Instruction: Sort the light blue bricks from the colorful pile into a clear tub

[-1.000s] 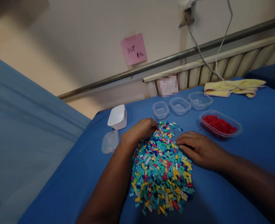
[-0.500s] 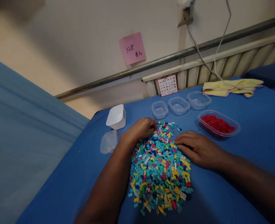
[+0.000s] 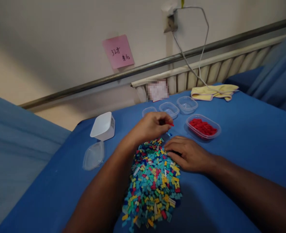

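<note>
My left hand [image 3: 155, 124] is raised over the far end of a heap of small toy building bricks [image 3: 155, 178], pinching a red brick [image 3: 171, 124] between thumb and fingertips. At the heap's upper right edge rests my right hand [image 3: 188, 153], fingers stretched out and thumb apart, the tips touching bricks; no held piece is visible there. The bricks are mixed teal, blue, yellow, red and white. To the right, a clear tub [image 3: 191, 129] holds a pile of red bricks [image 3: 203, 127].
Behind the hands stand three clear tubs, the left one [image 3: 149, 111] partly hidden by my left hand. A white tub [image 3: 103, 127] and a clear lid [image 3: 93, 157] lie left. A yellow cloth [image 3: 213, 92] lies by the radiator [image 3: 211, 72], with a cable [image 3: 185, 61] running down to it.
My left hand has lifted off the heap and moved right with a red brick in its fingers. My right hand stays at the heap's edge. The camera view has swung to the right.
</note>
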### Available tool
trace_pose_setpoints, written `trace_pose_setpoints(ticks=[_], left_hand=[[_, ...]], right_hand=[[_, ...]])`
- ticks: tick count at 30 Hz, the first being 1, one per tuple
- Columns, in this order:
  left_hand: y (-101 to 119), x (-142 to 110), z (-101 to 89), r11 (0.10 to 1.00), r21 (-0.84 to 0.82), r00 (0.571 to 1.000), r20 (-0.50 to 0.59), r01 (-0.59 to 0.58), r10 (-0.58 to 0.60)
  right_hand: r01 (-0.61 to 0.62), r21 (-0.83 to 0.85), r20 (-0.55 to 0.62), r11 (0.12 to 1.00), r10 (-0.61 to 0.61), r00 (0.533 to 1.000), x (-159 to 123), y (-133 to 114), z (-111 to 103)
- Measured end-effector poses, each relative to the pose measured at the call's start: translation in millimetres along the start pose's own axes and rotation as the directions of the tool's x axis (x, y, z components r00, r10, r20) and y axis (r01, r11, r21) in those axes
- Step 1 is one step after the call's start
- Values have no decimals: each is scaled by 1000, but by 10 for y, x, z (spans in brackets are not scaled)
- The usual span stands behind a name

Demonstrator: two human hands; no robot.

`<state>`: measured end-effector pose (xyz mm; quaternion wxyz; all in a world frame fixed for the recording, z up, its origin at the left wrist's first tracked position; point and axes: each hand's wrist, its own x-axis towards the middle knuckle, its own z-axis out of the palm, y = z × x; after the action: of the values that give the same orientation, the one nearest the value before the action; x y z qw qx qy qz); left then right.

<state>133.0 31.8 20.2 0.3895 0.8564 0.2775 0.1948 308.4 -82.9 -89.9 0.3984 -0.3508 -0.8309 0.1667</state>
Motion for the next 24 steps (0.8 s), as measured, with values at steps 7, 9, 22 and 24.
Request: trace_pose_setpoints(ticks=[7, 9, 22, 24], left_hand=[[390, 732, 591, 829, 501, 967, 177, -249, 183], [421, 835, 696, 780, 563, 956, 249, -272, 154], [-153, 122, -337, 787, 610, 980, 83, 92, -179], [-294, -13, -347, 745, 661, 970, 114, 88, -216]], right_hand=[[-66, -35, 41, 997, 67, 997, 7, 0, -40], [-82, -35, 62, 996, 84, 995, 10, 3, -50], [2, 68, -19, 998, -1, 1000, -4, -31, -19], [3, 83, -34, 997, 0, 999, -7, -33, -16]])
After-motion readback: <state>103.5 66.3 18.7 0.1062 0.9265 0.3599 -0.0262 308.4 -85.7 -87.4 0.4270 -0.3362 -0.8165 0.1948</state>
